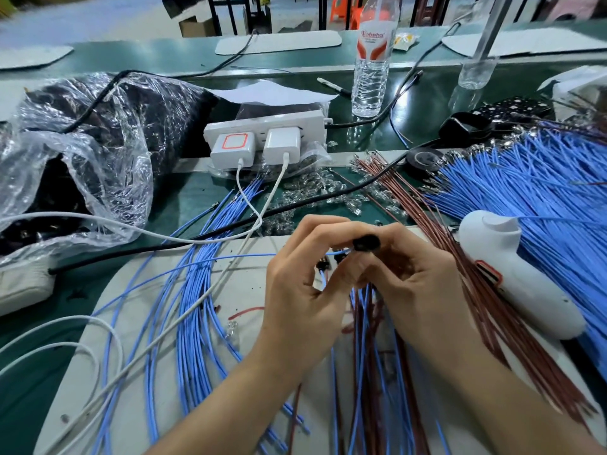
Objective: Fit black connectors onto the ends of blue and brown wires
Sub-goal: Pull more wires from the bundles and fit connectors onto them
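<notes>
My right hand (414,277) pinches a black connector (366,243) between thumb and fingers above the white mat. A blue wire (230,257) runs in from the left and its end meets that connector, held by my left hand (295,290). Small black connectors (323,265) on wire ends show in the gap between my two hands. A bunch of blue and brown wires (364,323) hangs down below my right hand. Loose blue wires (193,323) lie on the mat at the left; brown wires (460,257) fan out at the right.
A white handheld device (512,274) lies on the wires at the right beside a large fan of blue wires (542,198). A power strip (266,133) with two chargers stands behind, a plastic bag (82,159) at left, a water bottle (371,70) and tape roll (423,159) behind.
</notes>
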The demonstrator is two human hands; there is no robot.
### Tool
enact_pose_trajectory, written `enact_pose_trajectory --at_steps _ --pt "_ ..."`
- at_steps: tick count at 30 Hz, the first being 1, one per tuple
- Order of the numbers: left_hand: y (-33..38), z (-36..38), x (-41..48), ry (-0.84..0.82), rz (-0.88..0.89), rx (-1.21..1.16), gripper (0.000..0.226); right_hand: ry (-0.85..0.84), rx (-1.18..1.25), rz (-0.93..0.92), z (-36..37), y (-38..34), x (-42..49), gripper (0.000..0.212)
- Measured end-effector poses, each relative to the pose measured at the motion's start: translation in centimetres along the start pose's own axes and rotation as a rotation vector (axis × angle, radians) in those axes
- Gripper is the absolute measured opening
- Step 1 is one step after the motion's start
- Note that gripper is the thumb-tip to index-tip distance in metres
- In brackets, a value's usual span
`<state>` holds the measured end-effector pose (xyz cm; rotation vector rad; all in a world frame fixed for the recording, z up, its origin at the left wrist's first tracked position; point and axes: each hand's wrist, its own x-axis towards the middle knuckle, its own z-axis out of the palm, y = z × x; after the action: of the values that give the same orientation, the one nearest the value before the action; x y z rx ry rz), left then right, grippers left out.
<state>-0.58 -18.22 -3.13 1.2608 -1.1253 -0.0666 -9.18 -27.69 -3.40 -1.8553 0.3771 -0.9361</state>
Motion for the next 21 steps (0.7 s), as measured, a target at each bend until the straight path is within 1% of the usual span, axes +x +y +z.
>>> enact_pose_trajectory --at_steps 3,6,8,10,12,13,14,16,21 --pt "-0.1 0.0 0.0 -0.008 0.009 0.092 0.020 0.004 -0.027 0.011 0.0 0.1 0.0 0.016" --pt "-0.1 0.3 0.0 0.006 0.002 0.186 0.019 0.047 0.053 0.116 -0.5 0.1 0.1 0.021" --pt "-0.2 0.3 0.0 0.030 -0.017 0.215 0.021 0.121 0.134 0.137 -1.3 -0.2 0.5 0.019" --pt "-0.4 0.1 0.1 0.045 -0.035 0.243 0.023 0.169 0.257 0.113 -2.1 -0.9 0.9 0.012" --pt "-0.5 0.1 0.1 0.036 -0.083 0.209 0.024 0.111 0.378 0.064 -2.6 -1.8 0.9 0.004" --pt "-0.4 0.2 0.1 0.025 -0.117 0.163 0.024 0.069 0.406 0.045 -2.6 -2.1 0.9 0.007" --pt "-0.4 0.2 0.1 0.019 -0.144 0.125 0.024 0.027 0.410 0.037 -2.5 -2.4 0.8 0.011" --pt "-0.3 0.2 0.1 0.018 -0.152 0.104 0.024 -0.008 0.377 0.036 -2.3 -2.7 0.7 0.012" --pt "-0.4 0.2 0.2 0.004 -0.131 0.114 0.024 0.035 0.270 0.086 -2.3 -2.4 0.8 0.012"
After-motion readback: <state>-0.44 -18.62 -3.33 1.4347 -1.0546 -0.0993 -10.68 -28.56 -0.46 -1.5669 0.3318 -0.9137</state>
